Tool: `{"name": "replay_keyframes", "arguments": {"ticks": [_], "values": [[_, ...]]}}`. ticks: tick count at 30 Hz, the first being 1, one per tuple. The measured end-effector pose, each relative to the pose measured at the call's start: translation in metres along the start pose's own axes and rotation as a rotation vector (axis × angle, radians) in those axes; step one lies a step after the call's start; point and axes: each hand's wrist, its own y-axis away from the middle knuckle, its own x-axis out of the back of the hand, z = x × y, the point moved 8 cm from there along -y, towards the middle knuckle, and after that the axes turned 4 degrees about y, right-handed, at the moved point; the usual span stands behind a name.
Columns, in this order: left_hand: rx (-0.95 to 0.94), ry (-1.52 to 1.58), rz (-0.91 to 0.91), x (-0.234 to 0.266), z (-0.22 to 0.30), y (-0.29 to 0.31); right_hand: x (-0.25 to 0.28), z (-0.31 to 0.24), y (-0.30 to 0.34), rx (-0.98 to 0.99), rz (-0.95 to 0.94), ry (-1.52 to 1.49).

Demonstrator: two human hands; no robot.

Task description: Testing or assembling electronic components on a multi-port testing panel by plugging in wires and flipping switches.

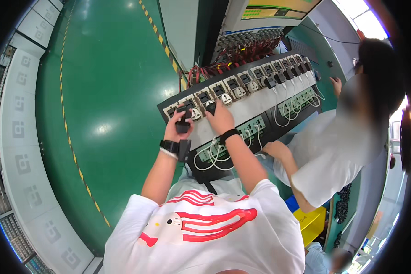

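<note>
My left hand (172, 129) is closed around black power adapters (184, 124) at the left end of a long test bench (255, 104). My right hand (222, 119) grips another black adapter (210, 107), close to the row of sockets (218, 87); whether it is seated in one I cannot tell. White round plug pieces (226, 98) sit in several sockets beside it. Farther right, black chargers (269, 82) are plugged in, with white cables (276, 109) running from them to a green board (301, 102). A nearer green board (255, 124) lies beside my right wrist.
A person in a light shirt (333, 141) works close on my right. Red wiring (255, 55) and a screen (278, 9) stand behind the sockets. A yellow bin (310, 223) is at the lower right. Green floor (109, 91) with striped tape spreads out to the left.
</note>
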Motion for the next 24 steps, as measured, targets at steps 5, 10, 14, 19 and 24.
{"name": "replay_keyframes", "arguments": {"ticks": [5,10,14,19,24], "values": [[-0.437,-1.775,0.127,-0.070,0.041,-0.071,-0.018,0.000,0.002,0.006,0.040,0.013],[-0.051,-2.349,0.182,-0.087,0.004,-0.116,-0.005,0.006,0.001,0.058,0.038,-0.149],[-0.231,-2.327,0.066,-0.088,0.013,-0.108,0.064,-0.011,0.026,0.070,0.200,-0.496],[-0.243,-2.012,-0.567,-0.140,-0.009,-0.015,0.105,-0.016,0.077,0.086,-0.310,-0.802],[0.662,-1.708,-0.358,-0.094,-0.057,0.110,0.098,-0.051,0.136,0.349,-0.691,-0.330]]}}
